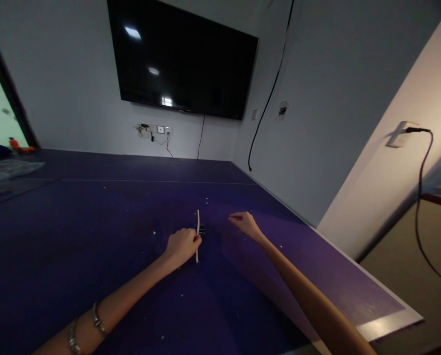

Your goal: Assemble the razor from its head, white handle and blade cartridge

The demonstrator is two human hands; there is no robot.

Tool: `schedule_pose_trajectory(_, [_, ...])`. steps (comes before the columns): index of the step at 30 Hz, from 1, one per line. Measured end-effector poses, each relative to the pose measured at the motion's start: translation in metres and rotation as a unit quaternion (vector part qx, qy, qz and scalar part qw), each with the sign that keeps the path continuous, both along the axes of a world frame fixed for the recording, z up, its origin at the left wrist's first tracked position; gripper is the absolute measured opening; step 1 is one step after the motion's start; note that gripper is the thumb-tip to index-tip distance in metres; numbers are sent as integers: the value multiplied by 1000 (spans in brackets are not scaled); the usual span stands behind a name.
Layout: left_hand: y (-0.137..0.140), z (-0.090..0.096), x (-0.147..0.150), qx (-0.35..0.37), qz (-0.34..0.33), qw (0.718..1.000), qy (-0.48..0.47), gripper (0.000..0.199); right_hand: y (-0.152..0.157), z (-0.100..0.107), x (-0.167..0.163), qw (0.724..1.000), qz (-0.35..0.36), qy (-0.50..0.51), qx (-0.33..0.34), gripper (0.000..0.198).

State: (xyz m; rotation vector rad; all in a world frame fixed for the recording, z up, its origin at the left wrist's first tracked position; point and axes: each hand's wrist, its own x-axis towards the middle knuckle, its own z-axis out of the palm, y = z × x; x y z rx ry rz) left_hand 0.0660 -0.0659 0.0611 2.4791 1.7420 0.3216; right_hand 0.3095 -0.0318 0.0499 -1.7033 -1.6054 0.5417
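Note:
My left hand [184, 243] is closed around a thin, pale stick-like strip [198, 218], slightly bent, which stands out above and below the fingers. Just right of the strip is a small dark piece with light markings [202, 228]; the strip and my fingers partly cover it, and its kind cannot be told. My right hand [244, 222] is farther right, apart from the strip, its fingertips pressed together. Whether something tiny is pinched there is too small to see.
Small white scraps [154, 232] are scattered over the purple tabletop [105, 222]. Clear plastic wrapping [11, 170] and an orange object [20, 146] lie at far left. A black cable [267, 106] hangs along the wall, right of a mounted screen [183, 59].

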Motion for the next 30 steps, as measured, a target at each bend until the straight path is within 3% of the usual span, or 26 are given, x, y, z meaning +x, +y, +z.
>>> schedule_pose_trajectory(2, [-6,10,10,11,-5,1000,2,33,-4,3,-25,978,39,200,-35,24])
schedule_pose_trajectory(4, [-11,16,19,25,-17,1000,6,34,-11,6,-45,933,81,345,-63,26])
schedule_pose_trajectory(7, [-16,19,30,36,-28,999,13,33,-21,10,-63,877,134,450,-101,28])
schedule_pose_trajectory(10, [-18,17,36,46,-36,998,13,31,-26,9,-69,856,136,486,-114,32])
schedule_pose_trajectory(17, [-18,10,46,47,-49,998,2,34,-25,2,-59,885,96,448,-83,29])
schedule_pose_trajectory(23, [-6,6,34,62,-55,996,-21,37,-14,3,-3,925,65,372,-43,19])
schedule_pose_trajectory(25, [5,2,23,60,-51,996,-31,32,-8,6,25,956,23,292,-23,22])
schedule_pose_trajectory(27, [18,-4,11,79,-61,994,-48,28,-2,10,53,993,-24,115,-14,27])
schedule_pose_trajectory(30, [38,-16,-4,121,-74,989,-48,36,4,13,90,997,-63,26,-20,27])
